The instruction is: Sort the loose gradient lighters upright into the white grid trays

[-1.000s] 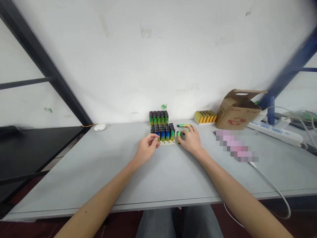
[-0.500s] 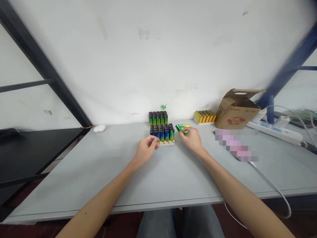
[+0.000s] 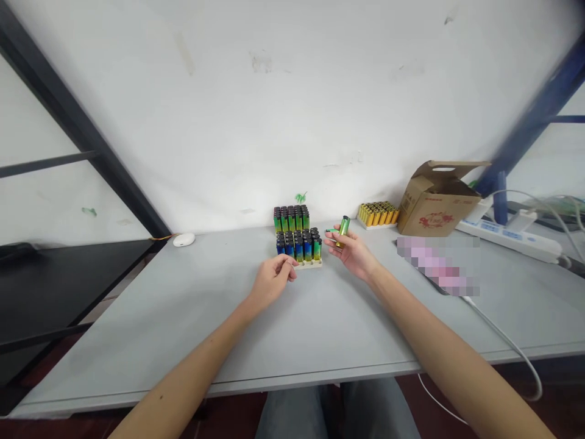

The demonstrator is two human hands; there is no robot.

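Between the fingers of my right hand (image 3: pixel 351 249) is a green-and-yellow lighter (image 3: pixel 343 230), held upright with its dark top up. Another green item (image 3: pixel 331 230) lies on the table behind those fingers, mostly hidden. My left hand (image 3: pixel 275 277) is closed at the front left corner of a pale holder (image 3: pixel 311 264); what its fingertips hold, if anything, is too small to make out. Several blue-green lighters (image 3: pixel 299 249) stand in rows in that holder, with bare slots along its front edge. Directly behind stands a second block of green lighters (image 3: pixel 291 218) with black tops.
Yellow cylinders (image 3: pixel 378 213) fill a white tray at the back right, beside an open cardboard box (image 3: pixel 436 210). Further right are a power strip (image 3: pixel 512 238), a blurred pink object (image 3: pixel 432 265) and a white cable (image 3: pixel 498 332). A white case (image 3: pixel 183 239) lies on the left.
My right hand has lifted a lighter off the table and turned it upright. My left hand has shifted slightly right and down, staying closed by the holder.
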